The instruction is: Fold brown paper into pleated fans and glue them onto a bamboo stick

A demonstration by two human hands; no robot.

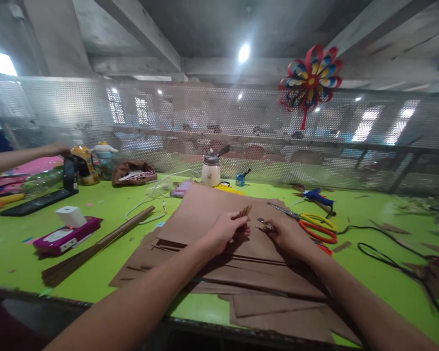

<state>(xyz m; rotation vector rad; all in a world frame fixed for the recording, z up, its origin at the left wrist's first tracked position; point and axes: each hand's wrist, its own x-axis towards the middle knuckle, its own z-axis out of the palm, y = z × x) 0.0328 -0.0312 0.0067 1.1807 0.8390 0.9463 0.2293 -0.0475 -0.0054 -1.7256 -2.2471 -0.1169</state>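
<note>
My left hand (231,231) is closed around a small bundle of narrow brown paper strips (246,210), whose ends stick up past the fingers. A short gap to the right, my right hand (287,236) is closed on a small metal tool (264,223); only its shiny tip shows, so its kind is unclear. Both hands are over a stack of brown paper sheets (201,207), with loose cut strips lying across it. Beside my right hand are scissors with yellow handles (318,220) and scissors with red-orange handles (316,231).
The green table (124,263) also holds a folded brown paper fan (95,251), a purple pack (69,236), a white jar (210,170) and a blue glue gun (318,197) with a black cable. Another person's arm (25,158) reaches in at left. Mesh panels stand behind.
</note>
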